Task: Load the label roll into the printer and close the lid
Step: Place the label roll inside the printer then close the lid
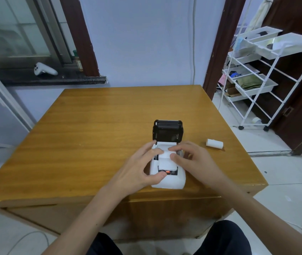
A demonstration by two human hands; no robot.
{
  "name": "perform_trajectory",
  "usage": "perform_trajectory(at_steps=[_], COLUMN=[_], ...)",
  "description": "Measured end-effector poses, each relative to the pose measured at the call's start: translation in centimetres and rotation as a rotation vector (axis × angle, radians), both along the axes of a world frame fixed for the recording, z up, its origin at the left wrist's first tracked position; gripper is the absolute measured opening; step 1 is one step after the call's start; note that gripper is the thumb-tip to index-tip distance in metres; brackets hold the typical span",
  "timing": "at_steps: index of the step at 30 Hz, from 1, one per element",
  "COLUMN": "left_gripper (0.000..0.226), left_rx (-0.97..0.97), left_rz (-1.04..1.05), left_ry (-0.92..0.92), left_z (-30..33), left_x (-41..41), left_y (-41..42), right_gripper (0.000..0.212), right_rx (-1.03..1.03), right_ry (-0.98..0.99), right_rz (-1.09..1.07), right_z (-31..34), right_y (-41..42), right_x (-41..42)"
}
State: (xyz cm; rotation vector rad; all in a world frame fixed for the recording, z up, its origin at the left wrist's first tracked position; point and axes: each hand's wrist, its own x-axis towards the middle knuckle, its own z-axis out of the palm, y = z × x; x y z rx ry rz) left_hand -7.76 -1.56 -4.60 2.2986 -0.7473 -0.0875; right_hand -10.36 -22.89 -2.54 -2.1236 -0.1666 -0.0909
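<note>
Wooden table [95, 126] against a pale wall. Printer [172, 183] near its front edge, lid [167, 130] up, paper [166, 160] inside. Left hand [137, 168] spread on the printer, right hand [192, 159] pinching the paper; spare roll [214, 143] right of it.

Soft, even daylight; faint glare on the table [109, 115] (edges bend, wide-angle), slightly soft focus.

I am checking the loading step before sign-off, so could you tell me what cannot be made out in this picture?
Head view only:
- Roll seating in the printer bay: hidden by the left hand and right hand.
- Red-lit display: too small to read.
- Paper edge: white on white, blurred.
- Spare roll: labels or plain, too small to tell.
</note>
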Motion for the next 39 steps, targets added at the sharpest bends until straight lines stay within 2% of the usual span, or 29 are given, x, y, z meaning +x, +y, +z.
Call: perform_trajectory(at_steps=[6,19,26,29,34,39], left_gripper=[0.071,0.073,0.091,0.097,0.098,0.095], left_rx=[0.039,0.012,0.07,0.085,0.074,0.066], left_rz=[0.014,0.024,-0.038,-0.034,-0.046,0.029], left_ry=[-0.009,0.025,-0.015,-0.017,-0.061,-0.014], left_z=[0.0,0.0,-0.1,0.1,-0.2,0.0], left_x=[-0.1,-0.2,-0.2,-0.5,-0.4,-0.2], left_y=[-0.1,-0.2,0.0,0.0,0.0,-0.5], right_gripper=[0.01,0.043,0.063,0.068,0.089,0.09], right_rx=[-0.041,-0.028,-0.095,-0.094,-0.192,-0.256], right_ry=[-0.094,-0.117,-0.092,-0.033,0.115,0.163], right_rz=[-0.019,0.012,0.11,0.14,0.219,0.23], right_z=[-0.9,-1.9,-1.7,-1.5,-0.9,0.6], right_y=[-0.1,0.0,-0.4,-0.8,-2.0,-1.9], right_x=[-1.0,-2.0,-2.3,-2.1,-1.9,-0.7])
